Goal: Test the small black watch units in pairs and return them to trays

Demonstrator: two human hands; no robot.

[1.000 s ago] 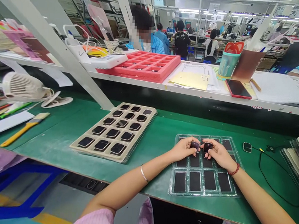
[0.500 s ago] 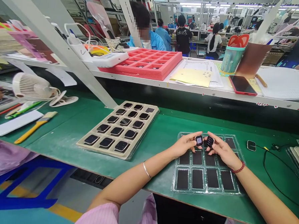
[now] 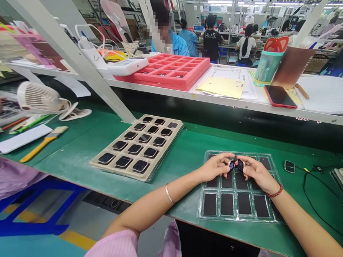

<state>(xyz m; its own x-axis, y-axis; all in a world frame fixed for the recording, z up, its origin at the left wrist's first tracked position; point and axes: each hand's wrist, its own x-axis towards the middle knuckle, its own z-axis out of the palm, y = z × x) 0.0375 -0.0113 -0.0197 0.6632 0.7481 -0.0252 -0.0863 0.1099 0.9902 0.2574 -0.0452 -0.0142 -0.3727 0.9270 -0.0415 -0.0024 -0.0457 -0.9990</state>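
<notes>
My left hand (image 3: pixel 217 167) pinches a small square smartwatch (image 3: pixel 231 165) between thumb and fingers, its face tilted sideways. A second smartwatch (image 3: pixel 240 165) is gripped by my right hand (image 3: pixel 254 171), close beside the first. Both hands hover above a clear plastic tray (image 3: pixel 213 217) whose compartments hold dark inserts. To the left lies a beige tray (image 3: pixel 131 174) filled with several watch bodies, dark screens upward. One more watch (image 3: pixel 289 166) rests on the green mat to the right, next to a black cable (image 3: pixel 304 185).
A yellow-handled brush (image 3: pixel 44 144) and a white clip fan (image 3: pixel 40 98) lie at left. On the raised shelf are a red foam tray (image 3: pixel 188 83), papers (image 3: pixel 219 87), a phone (image 3: pixel 280 96) and a teal cup (image 3: pixel 267 66). A slanted white post (image 3: pixel 104 90) crosses the left side.
Both watches have been turned, so their faces now show edge-on rather than toward me. My hands stay over the clear tray, and the view has shifted slightly.
</notes>
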